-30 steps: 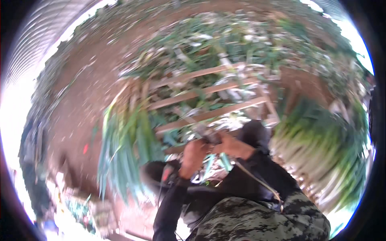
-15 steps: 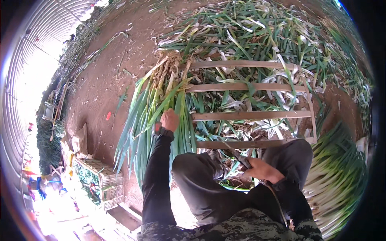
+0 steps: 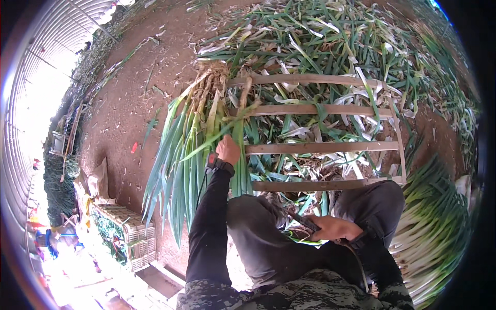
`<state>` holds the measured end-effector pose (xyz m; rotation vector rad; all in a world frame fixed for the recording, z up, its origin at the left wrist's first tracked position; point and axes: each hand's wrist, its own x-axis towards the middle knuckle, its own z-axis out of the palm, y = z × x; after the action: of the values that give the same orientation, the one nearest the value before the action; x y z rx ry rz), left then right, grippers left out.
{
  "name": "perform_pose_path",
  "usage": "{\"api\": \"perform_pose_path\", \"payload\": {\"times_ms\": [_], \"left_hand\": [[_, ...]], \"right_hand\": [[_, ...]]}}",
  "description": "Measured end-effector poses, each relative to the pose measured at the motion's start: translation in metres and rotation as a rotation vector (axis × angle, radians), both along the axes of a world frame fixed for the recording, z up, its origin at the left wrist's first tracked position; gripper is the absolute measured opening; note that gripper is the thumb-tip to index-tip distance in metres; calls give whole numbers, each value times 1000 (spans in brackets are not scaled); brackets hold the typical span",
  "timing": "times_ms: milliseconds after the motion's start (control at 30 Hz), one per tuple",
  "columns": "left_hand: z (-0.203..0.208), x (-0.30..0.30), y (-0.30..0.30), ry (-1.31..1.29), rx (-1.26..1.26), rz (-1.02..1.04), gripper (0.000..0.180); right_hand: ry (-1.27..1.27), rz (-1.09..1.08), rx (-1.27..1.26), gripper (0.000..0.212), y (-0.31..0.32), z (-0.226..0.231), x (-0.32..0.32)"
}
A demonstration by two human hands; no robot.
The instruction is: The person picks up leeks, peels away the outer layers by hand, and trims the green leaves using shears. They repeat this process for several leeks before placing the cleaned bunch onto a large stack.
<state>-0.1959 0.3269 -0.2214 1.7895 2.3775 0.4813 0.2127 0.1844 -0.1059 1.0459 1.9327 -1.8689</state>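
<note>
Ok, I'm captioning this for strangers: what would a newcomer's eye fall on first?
Probably the broad heap of green and white leaves across the top, showing too through the slatted wooden frame mid-picture. Next, left of centre, the long green stalks with brown roots, with the left hand at them. Then the pale-stemmed greens fanned out at lower right, beyond the right hand.

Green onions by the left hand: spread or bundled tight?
Spread: the green onions fan out from their roots, leaf ends apart, beside the left hand. Whether anything ties them, cannot tell.
</note>
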Motion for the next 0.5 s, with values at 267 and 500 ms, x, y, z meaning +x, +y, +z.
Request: {"api": "perform_pose_path", "payload": {"times_ms": [267,500], "left_hand": [[-47,43,-6,-64,-115,-224,42],[-5,8,-35,125,-39,-97,32]], "right_hand": [[109,-429,194,44,-18,12,32],[300,-694,1,45,-30,22,43]]}}
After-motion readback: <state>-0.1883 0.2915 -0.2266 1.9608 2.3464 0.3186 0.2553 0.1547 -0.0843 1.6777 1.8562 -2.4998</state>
